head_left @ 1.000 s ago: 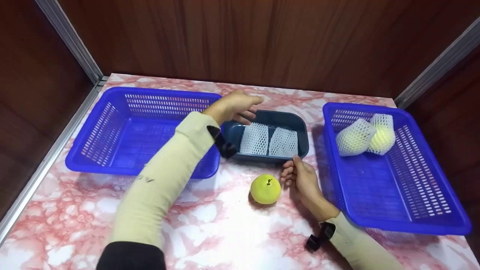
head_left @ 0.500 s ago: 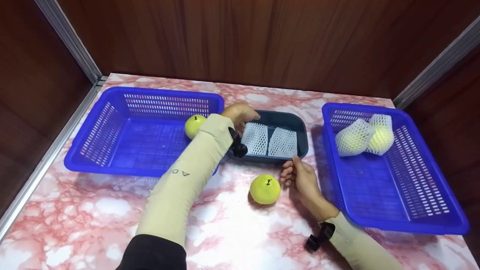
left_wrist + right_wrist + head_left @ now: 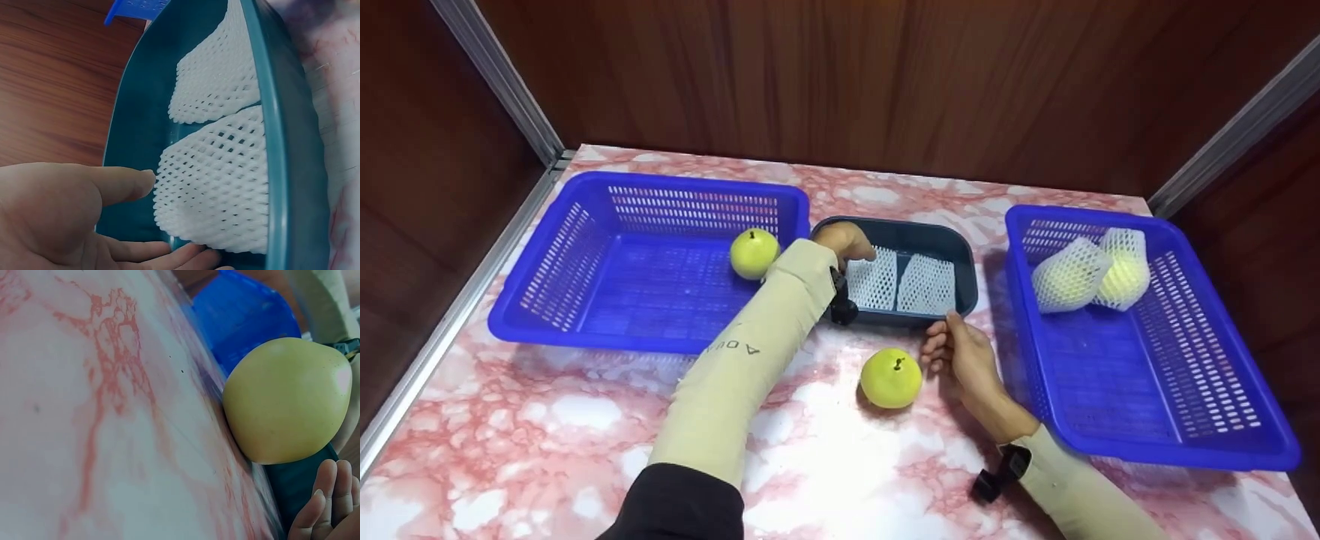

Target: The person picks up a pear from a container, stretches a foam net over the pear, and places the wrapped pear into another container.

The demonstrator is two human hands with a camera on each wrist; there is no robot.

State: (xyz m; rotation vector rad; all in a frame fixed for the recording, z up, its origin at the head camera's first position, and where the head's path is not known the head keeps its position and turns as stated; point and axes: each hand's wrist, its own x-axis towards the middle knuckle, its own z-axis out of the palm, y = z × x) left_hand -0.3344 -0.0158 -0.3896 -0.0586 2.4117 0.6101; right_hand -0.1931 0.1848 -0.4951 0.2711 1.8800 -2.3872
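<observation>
In the head view my left hand [image 3: 846,241] reaches into a dark teal box [image 3: 934,234] with two white foam net sleeves lying inside. In the left wrist view the thumb tip is right at the end of the nearer foam net sleeve [image 3: 216,185], and the straight fingers lie low beside it. The other foam net sleeve [image 3: 927,285] is next to it. My right hand [image 3: 971,356] stays by the box's front right corner, thumb tip at the rim, fingers loosely curled. A yellow-green pear [image 3: 891,379] sits on the table just left of it, large in the right wrist view.
A blue basket [image 3: 607,341] on the left contains one bare pear [image 3: 754,253]. In the right blue basket [image 3: 1110,442] lie two net-wrapped pears [image 3: 1071,276]. The pink marbled table [image 3: 547,420] is bordered by dark wooden panels [image 3: 840,82].
My left hand has come down from above the box's left end to the nearer foam net sleeve, uncovering the pear in the left basket. The right hand has stayed in place.
</observation>
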